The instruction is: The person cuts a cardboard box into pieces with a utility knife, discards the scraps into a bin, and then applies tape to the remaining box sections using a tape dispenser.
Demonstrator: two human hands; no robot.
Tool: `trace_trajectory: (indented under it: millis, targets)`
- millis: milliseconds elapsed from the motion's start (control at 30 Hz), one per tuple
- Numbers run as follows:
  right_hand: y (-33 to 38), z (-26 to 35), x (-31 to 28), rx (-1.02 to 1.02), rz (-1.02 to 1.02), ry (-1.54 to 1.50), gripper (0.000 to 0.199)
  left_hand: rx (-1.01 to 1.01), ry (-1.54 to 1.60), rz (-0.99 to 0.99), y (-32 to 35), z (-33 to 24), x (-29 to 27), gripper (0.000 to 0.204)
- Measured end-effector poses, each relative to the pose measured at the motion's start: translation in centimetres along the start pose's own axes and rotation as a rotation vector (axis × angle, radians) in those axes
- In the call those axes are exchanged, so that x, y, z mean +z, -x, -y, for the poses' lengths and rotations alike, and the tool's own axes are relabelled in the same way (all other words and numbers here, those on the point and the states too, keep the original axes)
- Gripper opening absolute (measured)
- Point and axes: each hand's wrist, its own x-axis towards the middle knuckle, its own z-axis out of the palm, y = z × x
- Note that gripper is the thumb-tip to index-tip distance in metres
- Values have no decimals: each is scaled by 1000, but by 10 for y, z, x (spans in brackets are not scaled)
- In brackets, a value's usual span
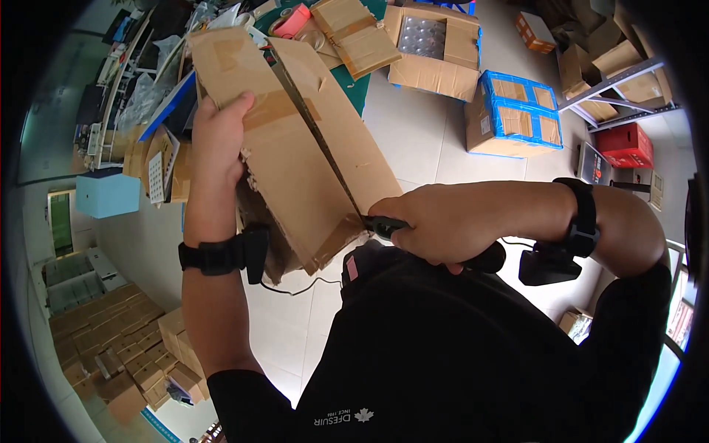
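A large brown cardboard box point(295, 159) with ragged edges and strips of tape is tilted in front of me. My left hand point(220, 136) is closed on its left edge, thumb over the upper face. A long dark gap runs down between two of its panels. At the lower end of this gap, my right hand point(428, 221) grips a dark green and black cutter point(386, 227). Its tip meets the cardboard near the corner, and the blade itself cannot be made out. The black rounded rear of the tool sticks out below my hand. Both wrists carry black strapped devices.
Behind the box, a green-topped table point(360, 92) holds flattened cardboard point(354, 33). An open carton point(432, 74) and a blue-taped carton point(513, 122) stand beyond to the right, near a metal rack point(620, 77). Cluttered shelves and a light-blue box point(108, 194) are left; stacked cartons point(111, 347) lie lower left.
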Motion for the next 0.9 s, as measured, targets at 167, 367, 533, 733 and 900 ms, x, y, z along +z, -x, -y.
trace_trajectory:
  millis: [167, 367, 533, 733, 900]
  targets:
    - [34, 5, 53, -31, -150, 216, 48, 146, 65, -174, -7, -46, -39, 33]
    - [70, -58, 120, -317, -1017, -412, 49, 140, 212, -122, 87, -52, -196, 37]
    - [74, -120, 216, -207, -1212, -757, 48, -66, 262, -454, 163, 148, -329, 43]
    - [23, -105, 245, -97, -1194, -798, 47, -849, 113, -307, 302, 407, -318, 47]
    - [16, -79, 234, -119, -1173, -717, 47, -979, 273, -217, 322, 448, -266, 35]
